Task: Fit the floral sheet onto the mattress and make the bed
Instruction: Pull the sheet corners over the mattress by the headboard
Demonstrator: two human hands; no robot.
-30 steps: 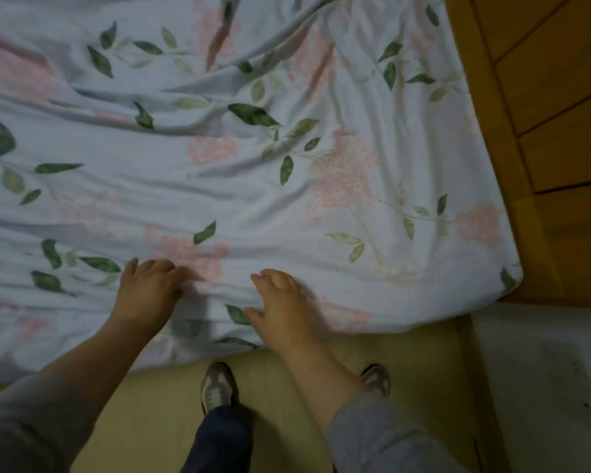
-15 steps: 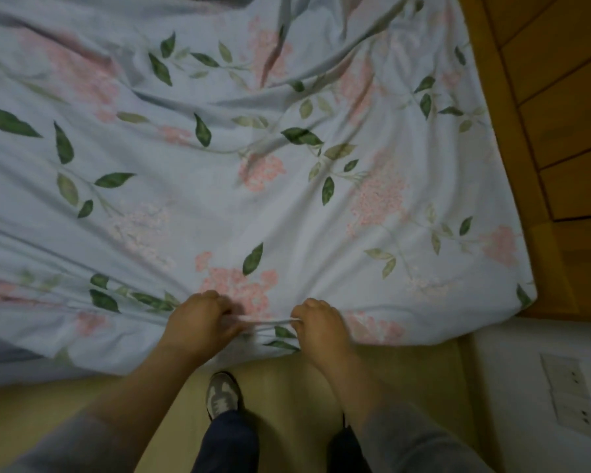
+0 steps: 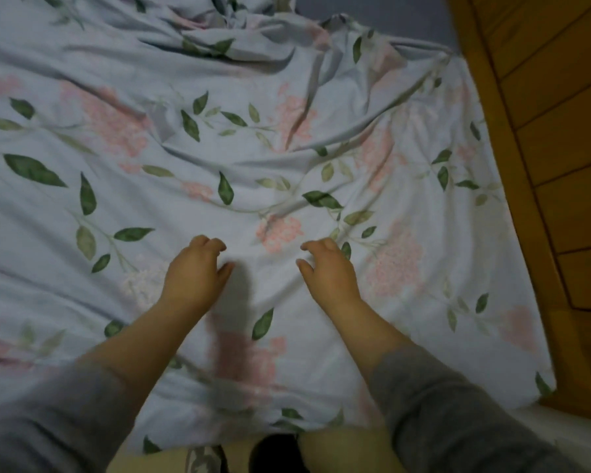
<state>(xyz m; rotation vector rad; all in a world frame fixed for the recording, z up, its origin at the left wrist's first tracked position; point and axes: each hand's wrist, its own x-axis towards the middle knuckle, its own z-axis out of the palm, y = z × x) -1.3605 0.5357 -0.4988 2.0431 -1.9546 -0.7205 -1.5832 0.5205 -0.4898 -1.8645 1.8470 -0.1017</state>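
Head view: the floral sheet (image 3: 143, 97) covers nearly the whole frame. It is a soft, pale blue-grey cloth printed with dark green pointed leaves, thin stems and fuzzy pink flower clusters. It lies spread over the bed, with long slack creases running from the centre toward 1 o'clock, and it is bunched into a crumpled ridge at 12 o'clock. At 1 o'clock a plain grey-blue strip of mattress (image 3: 406, 15) shows beyond the sheet's edge. At 4 o'clock the sheet rounds down over a corner.

The left hand (image 3: 195, 271) and the right hand (image 3: 328, 268) reach out side by side over the middle of the sheet, backs up. The fingers of both are loosely curled and released, grasping nothing; whether they touch the cloth cannot be told. Grey knit sleeves (image 3: 457, 414) cover the forearms at 5 and 7 o'clock.

Orange-brown wooden planks (image 3: 560, 131) with dark seams fill the side from 2 to 4 o'clock.
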